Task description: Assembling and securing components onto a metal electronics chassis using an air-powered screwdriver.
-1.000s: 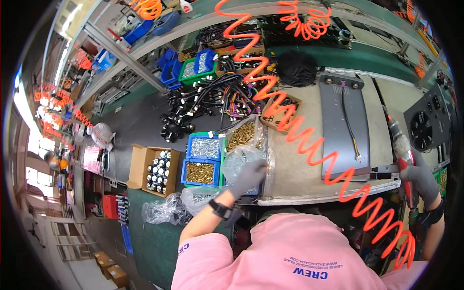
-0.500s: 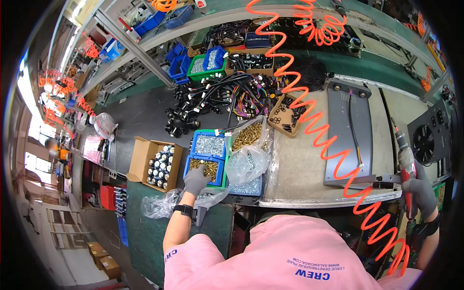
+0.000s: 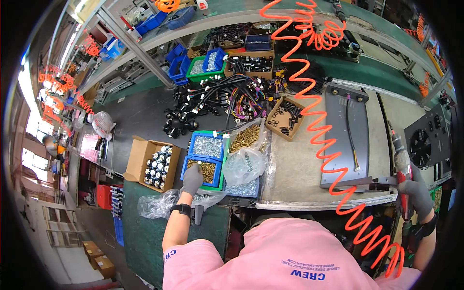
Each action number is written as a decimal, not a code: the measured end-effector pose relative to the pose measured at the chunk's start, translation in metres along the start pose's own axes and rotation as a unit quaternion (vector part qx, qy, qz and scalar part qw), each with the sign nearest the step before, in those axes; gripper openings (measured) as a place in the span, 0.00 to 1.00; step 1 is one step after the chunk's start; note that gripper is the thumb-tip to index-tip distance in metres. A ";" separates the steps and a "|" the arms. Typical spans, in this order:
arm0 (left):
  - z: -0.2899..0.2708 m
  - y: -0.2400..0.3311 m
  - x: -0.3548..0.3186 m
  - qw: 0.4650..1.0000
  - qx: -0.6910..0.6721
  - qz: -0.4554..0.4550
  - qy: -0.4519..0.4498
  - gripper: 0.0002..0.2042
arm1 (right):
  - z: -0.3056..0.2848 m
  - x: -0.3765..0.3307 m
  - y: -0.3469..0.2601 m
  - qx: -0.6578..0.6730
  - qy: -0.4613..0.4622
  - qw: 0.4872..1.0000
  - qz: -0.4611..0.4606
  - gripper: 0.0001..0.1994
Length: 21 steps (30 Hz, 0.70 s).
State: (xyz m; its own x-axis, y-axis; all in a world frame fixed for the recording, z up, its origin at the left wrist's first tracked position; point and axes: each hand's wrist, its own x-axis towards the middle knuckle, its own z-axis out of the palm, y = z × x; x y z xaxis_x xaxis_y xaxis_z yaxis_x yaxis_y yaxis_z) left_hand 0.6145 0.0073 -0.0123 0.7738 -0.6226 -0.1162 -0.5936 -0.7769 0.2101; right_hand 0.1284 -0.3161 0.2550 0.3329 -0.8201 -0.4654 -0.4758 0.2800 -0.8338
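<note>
My left hand point(image 3: 193, 179), in a grey glove, reaches into a blue bin of brass-coloured screws point(image 3: 209, 170) at the bench's front edge; I cannot tell if it grips any. A second blue bin of silver screws point(image 3: 209, 145) lies just behind it. My right hand point(image 3: 415, 192), also gloved, is shut on a red pneumatic screwdriver point(image 3: 401, 169) at the far right. An orange coiled air hose point(image 3: 323, 130) runs from it up across the bench. A grey metal panel point(image 3: 348, 133) with a black cable lies left of the screwdriver.
Clear bags of screws point(image 3: 244, 162) lie right of the bins. A cardboard box of black cylindrical parts point(image 3: 154, 164) stands to the left. Black cable harnesses point(image 3: 217, 99), more bins point(image 3: 208, 63) and a fan unit point(image 3: 430, 140) surround the work area.
My left hand moved left from the plastic bags to the bin of brass screws. My right hand still holds the screwdriver at the right edge.
</note>
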 end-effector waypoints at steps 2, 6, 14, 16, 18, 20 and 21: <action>-0.003 -0.008 -0.001 0.999 -0.040 -0.020 0.014 0.10 | -0.003 0.000 0.001 -0.001 -0.010 1.000 0.011 0.33; 0.009 -0.030 0.016 0.978 -0.204 -0.030 0.042 0.12 | 0.000 -0.011 -0.016 -0.062 -0.006 0.996 0.060 0.33; -0.015 -0.009 0.011 0.747 -0.646 -0.156 -0.028 0.10 | 0.003 -0.002 -0.013 -0.008 -0.085 0.996 0.013 0.29; -0.011 -0.007 0.015 0.762 -0.631 -0.144 -0.024 0.08 | 0.001 -0.003 -0.013 -0.017 -0.079 0.997 0.011 0.27; -0.008 -0.011 0.015 0.773 -0.619 -0.141 -0.020 0.08 | 0.005 -0.007 -0.022 -0.029 -0.075 0.996 0.023 0.26; -0.005 -0.014 0.013 0.782 -0.607 -0.141 -0.012 0.08 | 0.007 -0.008 -0.025 -0.043 -0.075 0.996 0.035 0.25; -0.008 -0.014 0.010 0.804 -0.579 -0.134 0.005 0.09 | 0.006 -0.007 -0.024 -0.042 -0.081 0.995 0.035 0.25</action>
State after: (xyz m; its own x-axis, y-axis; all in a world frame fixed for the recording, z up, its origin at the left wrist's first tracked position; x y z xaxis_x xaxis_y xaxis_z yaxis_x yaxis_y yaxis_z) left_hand 0.6328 0.0128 -0.0089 0.8447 -0.4417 -0.3024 0.1949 -0.2724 0.9422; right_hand 0.1419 -0.3144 0.2765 0.4206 -0.7068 -0.5687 -0.5668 0.2847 -0.7731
